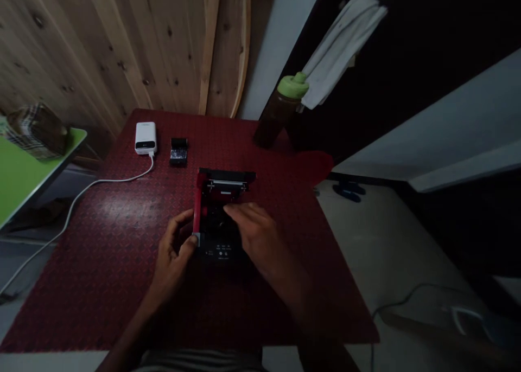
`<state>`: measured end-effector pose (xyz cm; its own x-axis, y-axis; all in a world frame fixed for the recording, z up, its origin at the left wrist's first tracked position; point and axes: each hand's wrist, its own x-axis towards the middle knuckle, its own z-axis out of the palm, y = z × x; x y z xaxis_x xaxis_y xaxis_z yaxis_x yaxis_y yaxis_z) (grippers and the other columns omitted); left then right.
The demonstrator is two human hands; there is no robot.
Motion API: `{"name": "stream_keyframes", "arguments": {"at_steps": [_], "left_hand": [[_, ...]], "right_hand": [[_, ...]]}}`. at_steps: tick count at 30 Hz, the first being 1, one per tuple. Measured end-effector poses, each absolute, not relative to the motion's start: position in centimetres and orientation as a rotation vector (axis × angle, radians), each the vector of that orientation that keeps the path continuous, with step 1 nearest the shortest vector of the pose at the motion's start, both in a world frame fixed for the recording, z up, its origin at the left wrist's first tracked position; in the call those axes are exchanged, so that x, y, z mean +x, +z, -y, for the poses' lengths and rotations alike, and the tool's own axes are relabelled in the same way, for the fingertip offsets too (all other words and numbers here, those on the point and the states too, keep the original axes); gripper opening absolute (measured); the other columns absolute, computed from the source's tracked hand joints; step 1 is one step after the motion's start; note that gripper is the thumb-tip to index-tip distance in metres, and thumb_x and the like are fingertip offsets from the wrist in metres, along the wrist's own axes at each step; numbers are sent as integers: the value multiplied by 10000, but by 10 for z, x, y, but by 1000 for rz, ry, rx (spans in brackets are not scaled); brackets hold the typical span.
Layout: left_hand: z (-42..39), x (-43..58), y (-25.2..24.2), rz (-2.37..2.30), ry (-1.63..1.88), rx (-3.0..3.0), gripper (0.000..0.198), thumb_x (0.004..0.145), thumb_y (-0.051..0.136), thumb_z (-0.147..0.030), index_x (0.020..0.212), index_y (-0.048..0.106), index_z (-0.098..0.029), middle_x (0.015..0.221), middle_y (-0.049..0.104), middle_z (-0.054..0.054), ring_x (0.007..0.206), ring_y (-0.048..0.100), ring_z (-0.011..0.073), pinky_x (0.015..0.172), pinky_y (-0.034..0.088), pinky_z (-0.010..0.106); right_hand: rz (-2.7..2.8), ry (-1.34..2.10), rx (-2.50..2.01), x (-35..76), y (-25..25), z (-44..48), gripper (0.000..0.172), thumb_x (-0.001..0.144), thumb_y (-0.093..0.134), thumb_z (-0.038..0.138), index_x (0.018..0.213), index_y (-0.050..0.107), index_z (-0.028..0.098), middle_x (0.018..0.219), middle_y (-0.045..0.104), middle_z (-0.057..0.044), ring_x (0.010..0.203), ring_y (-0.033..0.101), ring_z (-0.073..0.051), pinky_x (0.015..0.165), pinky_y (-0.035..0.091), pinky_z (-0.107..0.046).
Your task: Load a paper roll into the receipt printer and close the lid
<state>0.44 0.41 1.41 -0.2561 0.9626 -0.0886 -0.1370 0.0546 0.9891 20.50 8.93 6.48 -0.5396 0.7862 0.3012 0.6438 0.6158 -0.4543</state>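
Black-and-red device [215, 224] between left hand [176, 247] and right hand [254, 228]; long axis runs away from wearer, raised lid [227, 175] far, marked panel [222, 251] near. Left grips its edge. Right fingers bunched over opening; cannot tell if pinching. Red desk [122, 269] beneath; bottle [279, 114] beyond right hand; wooden wall [101, 52] behind.

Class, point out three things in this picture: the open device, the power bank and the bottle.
Device [215, 218]: head view, on its open interior.
Power bank [145, 134]: head view, on its white casing.
Bottle [279, 111]: head view, on its body below the green cap.
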Motion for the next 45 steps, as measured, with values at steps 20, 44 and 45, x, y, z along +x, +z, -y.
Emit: {"name": "stream_keyframes", "arguments": {"at_steps": [20,44,45], "left_hand": [[-3,6,7,-1291,1410,892,566,1029,758,-483,1519,665,-217,1584,700,176,1542,646,363,1285,506,545],[-4,-1,8,-1387,1388,930,604,1021,785,-571,1542,705,-277,1526,760,117,1379,752,359,1081,648,427],[-4,-2,9,-1397,1387,939,597,1024,783,-570,1539,708,-279,1530,759,113,1376,753,356,1073,650,420]], "right_hand": [[2767,340,-1483,155,86,-117,479,1019,645,91,1479,731,196,1167,871,-173,993,855,-338,898,676,-450],[1503,870,-1418,255,-22,-154,334,839,802,468,1081,737,249,1089,846,-67,1007,777,-260,925,620,-404],[1525,874,-1418,254,-23,-154,306,841,803,432,1080,744,250,1085,849,-62,992,778,-255,913,621,-397]]}}
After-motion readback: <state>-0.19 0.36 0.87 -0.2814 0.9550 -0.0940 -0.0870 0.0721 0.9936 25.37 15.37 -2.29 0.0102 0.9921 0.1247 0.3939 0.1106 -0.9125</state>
